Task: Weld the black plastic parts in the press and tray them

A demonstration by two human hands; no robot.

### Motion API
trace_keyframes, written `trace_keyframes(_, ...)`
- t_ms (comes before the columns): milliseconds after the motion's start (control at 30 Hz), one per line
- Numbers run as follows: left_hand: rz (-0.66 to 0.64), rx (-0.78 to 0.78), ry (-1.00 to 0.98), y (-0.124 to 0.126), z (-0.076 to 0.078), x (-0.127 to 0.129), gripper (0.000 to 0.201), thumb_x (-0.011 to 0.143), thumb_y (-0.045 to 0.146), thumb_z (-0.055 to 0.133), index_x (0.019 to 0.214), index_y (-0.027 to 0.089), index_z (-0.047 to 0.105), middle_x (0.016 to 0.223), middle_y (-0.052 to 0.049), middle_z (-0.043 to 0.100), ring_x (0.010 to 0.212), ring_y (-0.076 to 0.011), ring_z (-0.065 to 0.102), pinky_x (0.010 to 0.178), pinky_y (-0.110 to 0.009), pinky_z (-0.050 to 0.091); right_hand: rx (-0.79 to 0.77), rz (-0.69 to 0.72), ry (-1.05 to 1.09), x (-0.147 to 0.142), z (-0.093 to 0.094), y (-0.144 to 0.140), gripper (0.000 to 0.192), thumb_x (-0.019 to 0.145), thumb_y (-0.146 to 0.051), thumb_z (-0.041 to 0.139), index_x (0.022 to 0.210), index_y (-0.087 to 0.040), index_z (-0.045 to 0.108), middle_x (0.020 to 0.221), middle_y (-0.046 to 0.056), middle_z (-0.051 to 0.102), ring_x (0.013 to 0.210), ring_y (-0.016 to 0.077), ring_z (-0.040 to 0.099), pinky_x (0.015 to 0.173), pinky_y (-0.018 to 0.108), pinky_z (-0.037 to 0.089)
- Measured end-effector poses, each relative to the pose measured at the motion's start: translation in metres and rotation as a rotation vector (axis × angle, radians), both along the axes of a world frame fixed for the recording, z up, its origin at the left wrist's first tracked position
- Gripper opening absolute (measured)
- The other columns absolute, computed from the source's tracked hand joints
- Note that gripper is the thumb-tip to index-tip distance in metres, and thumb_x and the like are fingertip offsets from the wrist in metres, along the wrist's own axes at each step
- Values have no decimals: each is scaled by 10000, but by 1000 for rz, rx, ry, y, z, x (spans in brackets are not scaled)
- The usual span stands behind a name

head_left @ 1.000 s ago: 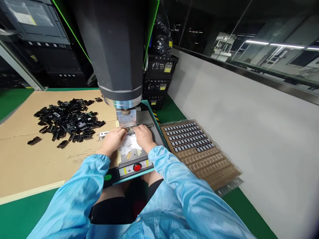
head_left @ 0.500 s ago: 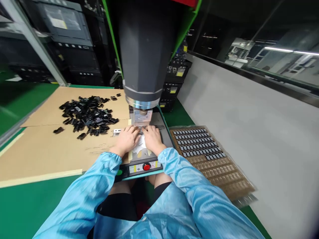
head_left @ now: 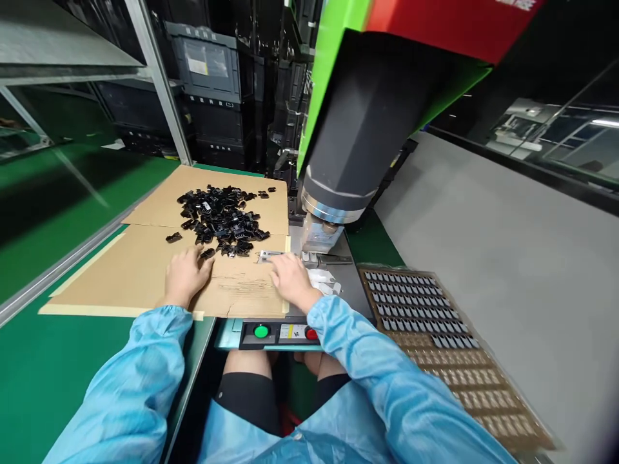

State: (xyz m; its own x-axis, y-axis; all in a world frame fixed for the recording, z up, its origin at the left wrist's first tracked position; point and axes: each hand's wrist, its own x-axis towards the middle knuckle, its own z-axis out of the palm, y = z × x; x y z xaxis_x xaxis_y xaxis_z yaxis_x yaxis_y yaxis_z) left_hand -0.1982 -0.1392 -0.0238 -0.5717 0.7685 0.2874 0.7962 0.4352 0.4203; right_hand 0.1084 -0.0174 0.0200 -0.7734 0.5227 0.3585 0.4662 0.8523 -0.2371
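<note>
Currently your left hand (head_left: 186,274) is resting on the cardboard sheet (head_left: 145,274), fingers loosely spread, touching a stray black part (head_left: 207,254) at the edge of the pile of black parts (head_left: 220,219). Your right hand (head_left: 293,278) is lying beside the press head (head_left: 333,206); I cannot tell its grip.

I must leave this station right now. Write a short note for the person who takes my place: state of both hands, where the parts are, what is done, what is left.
Left hand: flat on the cardboard sheet, fingertips at the near edge of the pile of black parts; whether it holds one cannot be seen.
Right hand: on the press base plate, beside the small metal fixture; grip unclear.
Press head: raised over the fixture area.
Tray on the right: far rows filled with small parts, near rows not filled.
Done: part of the tray.
Left: most of the pile, near tray rows.
</note>
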Motion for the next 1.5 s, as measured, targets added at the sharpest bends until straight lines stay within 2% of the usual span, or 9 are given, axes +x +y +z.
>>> trace_keyframes(200, -41, 34, -87, -1, -9, -3, 598, 1017, 565, 516, 1491, 210, 598, 1437, -167, 691, 1346, -447, 556, 1118, -630, 428, 38, -18, -174, -104, 0, 14, 262, 1008, -266, 688, 1249, -186, 625, 1201, 134, 718, 1181, 319, 542, 1037, 462, 444)
trace_keyframes(367, -126, 23, -104, -3, -9, -18, 518, 1033, 498, 463, 1440, 254, 672, 1428, -140, 696, 1351, -407, 567, 1134, -601, 440, 65, -54, -238, -124, -4, 12, 202, 1025, -207, 618, 1225, -181, 639, 1213, 150, 689, 1180, 327, 537, 1029, 467, 446)
trace_keyframes(700, -588, -60, -411, -23, 0, -29, 440, 886, 445, 591, 1245, 279, 786, 1365, -80, 727, 1282, -292, 668, 1213, -462, 489, -23, 264, -309, -76, 2, -4, 341, 926, -15, 558, 1143, -263, 644, 1229, 56, 618, 1141, 244, 546, 1005, 361, 454)
trace_keyframes(833, -415, 35, -473, -38, 2, -13, 541, 902, 447, 579, 1374, 201, 676, 1476, -150, 634, 1197, -282, 705, 1120, -457, 557, -22, 181, -226, -63, 7, -11, 322, 938, -29, 534, 1156, -248, 625, 1278, 73, 607, 1141, 243, 550, 1004, 364, 468)
trace_keyframes(967, -145, 35, -359, -53, 6, 14, 544, 921, 608, 634, 1263, 186, 639, 1292, -166, 658, 975, -272, 716, 926, -450, 597, -2, -38, -185, -63, 5, -22, 243, 995, -177, 595, 1237, -200, 611, 1254, 135, 618, 1125, 287, 573, 994, 414, 497)
trace_keyframes(1067, -107, 18, -235, -53, 6, 41, 552, 927, 695, 643, 1209, 221, 643, 1136, -134, 670, 980, -294, 698, 911, -450, 575, 2, -89, -239, -70, 1, -29, 243, 1019, -275, 641, 1249, -196, 624, 1247, 154, 641, 1124, 309, 594, 982, 440, 510)
trace_keyframes(1233, -177, -27, 14, -51, -3, 58, 399, 1033, 501, 515, 1248, 226, 709, 1082, -149, 713, 1142, -352, 670, 1048, -490, 524, -52, -34, -261, -70, 1, -34, 196, 1048, -183, 561, 1211, -210, 667, 1172, 123, 667, 1090, 281, 626, 971, 414, 512)
trace_keyframes(1367, -199, 19, 11, -61, -7, 57, 436, 1061, 485, 467, 1263, 223, 751, 1219, -124, 757, 1189, -332, 683, 1090, -472, 520, -204, 25, -23, -32, 6, -34, 279, 1025, -124, 577, 1256, -238, 685, 1199, 76, 661, 1109, 236, 636, 990, 359, 527)
trace_keyframes(1500, -191, 118, -152, -58, 4, 81, 393, 1029, 572, 576, 1249, 320, 782, 1237, -22, 779, 1067, -270, 731, 980, -412, 576, -280, 21, 297, 43, 8, -23, 391, 997, -49, 565, 1318, -237, 687, 1250, 68, 674, 1182, 217, 648, 1071, 353, 530)
